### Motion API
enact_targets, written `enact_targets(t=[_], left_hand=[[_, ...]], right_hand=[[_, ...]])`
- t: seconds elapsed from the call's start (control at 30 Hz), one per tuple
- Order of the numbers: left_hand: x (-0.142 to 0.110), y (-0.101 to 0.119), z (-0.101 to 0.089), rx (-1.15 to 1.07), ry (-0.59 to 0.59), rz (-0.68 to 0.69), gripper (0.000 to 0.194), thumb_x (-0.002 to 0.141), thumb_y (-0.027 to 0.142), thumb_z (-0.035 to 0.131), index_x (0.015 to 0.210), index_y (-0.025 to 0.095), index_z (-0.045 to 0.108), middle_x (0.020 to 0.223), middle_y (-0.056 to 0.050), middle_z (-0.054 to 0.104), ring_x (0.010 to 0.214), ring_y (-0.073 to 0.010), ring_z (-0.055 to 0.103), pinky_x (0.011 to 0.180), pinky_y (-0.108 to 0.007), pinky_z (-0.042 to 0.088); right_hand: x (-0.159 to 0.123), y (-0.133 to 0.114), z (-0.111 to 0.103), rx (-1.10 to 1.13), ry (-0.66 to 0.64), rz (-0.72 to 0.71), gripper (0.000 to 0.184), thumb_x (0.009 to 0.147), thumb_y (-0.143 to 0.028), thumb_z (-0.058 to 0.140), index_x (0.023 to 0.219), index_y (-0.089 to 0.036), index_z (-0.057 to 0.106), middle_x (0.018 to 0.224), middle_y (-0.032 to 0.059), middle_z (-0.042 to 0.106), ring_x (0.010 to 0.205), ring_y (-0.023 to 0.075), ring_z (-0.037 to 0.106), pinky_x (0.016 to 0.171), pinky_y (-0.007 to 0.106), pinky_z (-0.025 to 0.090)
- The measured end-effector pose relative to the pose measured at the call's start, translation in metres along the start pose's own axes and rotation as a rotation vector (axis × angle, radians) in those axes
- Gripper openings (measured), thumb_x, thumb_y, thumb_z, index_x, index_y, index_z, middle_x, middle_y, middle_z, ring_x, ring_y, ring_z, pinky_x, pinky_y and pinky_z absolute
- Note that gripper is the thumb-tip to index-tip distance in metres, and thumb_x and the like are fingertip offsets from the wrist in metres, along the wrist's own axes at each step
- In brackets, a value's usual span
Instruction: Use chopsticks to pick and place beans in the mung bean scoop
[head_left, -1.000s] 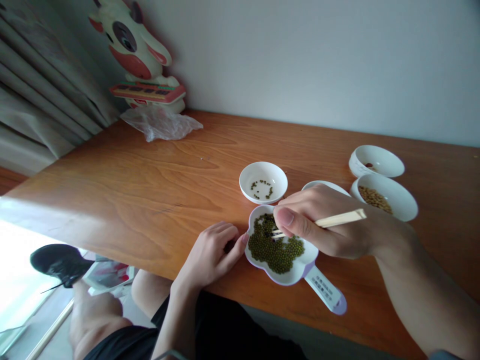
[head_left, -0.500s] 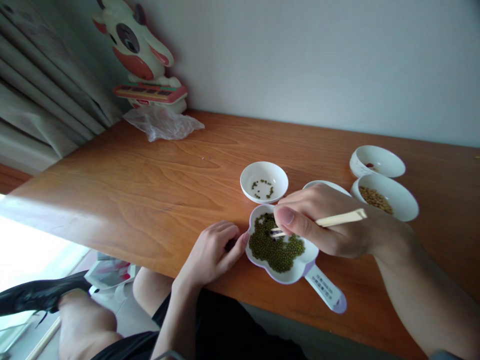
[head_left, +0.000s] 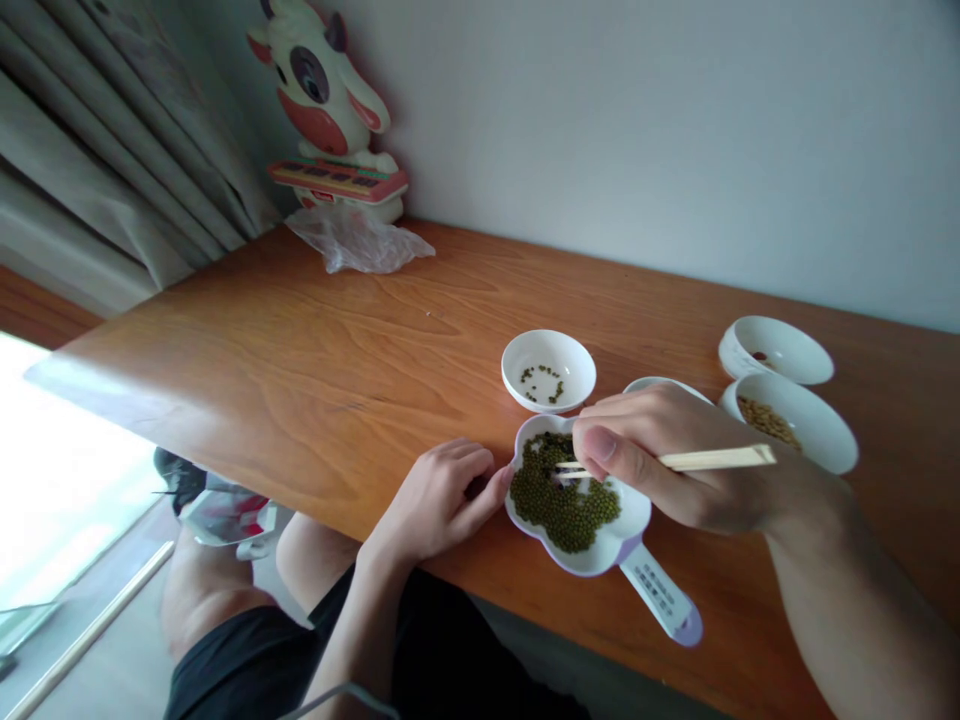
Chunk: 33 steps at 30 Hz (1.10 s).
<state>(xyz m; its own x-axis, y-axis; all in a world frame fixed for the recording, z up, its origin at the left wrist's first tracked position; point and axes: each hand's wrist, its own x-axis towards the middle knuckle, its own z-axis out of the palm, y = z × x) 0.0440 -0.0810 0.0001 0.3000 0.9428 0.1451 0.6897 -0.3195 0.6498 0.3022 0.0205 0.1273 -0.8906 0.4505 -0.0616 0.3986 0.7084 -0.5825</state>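
My right hand (head_left: 667, 460) is closed around a pair of wooden chopsticks (head_left: 712, 459). Their tips reach into the green beans (head_left: 562, 500) in a flower-shaped white dish with a handle (head_left: 660, 595). My left hand (head_left: 442, 495) rests on the wooden table (head_left: 300, 350), fingers loosely curled, fingertips touching the dish's left rim. Just behind stands a small white bowl (head_left: 548, 369) holding a few green beans.
A white bowl of tan beans (head_left: 787, 422) and another white bowl (head_left: 775, 349) stand at the right; a third bowl's rim (head_left: 660, 384) shows behind my right hand. A cow-shaped toy (head_left: 330, 110) and a clear plastic bag (head_left: 360, 240) sit at the back left near curtains.
The view has shifted, so everything sits a little further right. The chopstick tips stay in the green beans. A dark shoe below the table edge has moved back out of sight.
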Motion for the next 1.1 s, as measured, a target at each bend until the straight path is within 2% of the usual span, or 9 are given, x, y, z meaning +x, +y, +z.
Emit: enact_targets(t=[0.13,0.43,0.67,1.1], left_hand=[[0.0006,0.001,-0.0004,0.003,0.006,0.01,0.047,0.116,0.045,0.044,0.076,0.021,0.05,0.075,-0.001,0.058,0.07,-0.0165,0.053,0.068,-0.031,0.038],[0.0021,0.0007,-0.0002,-0.006,0.005,0.029,0.046,0.116,0.044,0.043,0.077,0.021,0.048,0.076,-0.002,0.06,0.072,-0.0171,0.054,0.07,-0.031,0.04],[0.0019,0.0008,-0.0005,-0.01,0.011,0.04,0.046,0.116,0.044,0.044,0.076,0.022,0.047,0.075,-0.001,0.059,0.07,-0.0166,0.053,0.069,-0.032,0.04],[0.0016,0.002,-0.001,-0.01,0.002,0.027,0.046,0.116,0.045,0.043,0.076,0.022,0.048,0.076,-0.002,0.06,0.071,-0.0176,0.054,0.07,-0.032,0.041]], right_hand=[[0.0002,-0.0014,-0.0008,0.003,-0.017,0.057,0.051,0.115,-0.051,0.032,0.081,-0.021,0.055,0.074,-0.0012,0.061,0.068,0.0147,0.052,0.073,0.034,0.033],[0.0011,-0.0043,-0.0065,-0.053,-0.064,0.083,0.059,0.115,-0.055,0.025,0.078,-0.021,0.055,0.075,0.0013,0.063,0.07,0.0165,0.054,0.075,0.036,0.035],[0.0006,-0.0069,-0.0066,-0.029,-0.031,0.103,0.061,0.115,-0.057,0.025,0.08,-0.02,0.058,0.075,0.003,0.065,0.071,0.0177,0.056,0.075,0.036,0.037],[0.0014,-0.0037,-0.0041,-0.019,-0.04,0.048,0.054,0.115,-0.053,0.028,0.081,-0.021,0.056,0.076,0.0022,0.063,0.07,0.0172,0.054,0.074,0.035,0.035]])
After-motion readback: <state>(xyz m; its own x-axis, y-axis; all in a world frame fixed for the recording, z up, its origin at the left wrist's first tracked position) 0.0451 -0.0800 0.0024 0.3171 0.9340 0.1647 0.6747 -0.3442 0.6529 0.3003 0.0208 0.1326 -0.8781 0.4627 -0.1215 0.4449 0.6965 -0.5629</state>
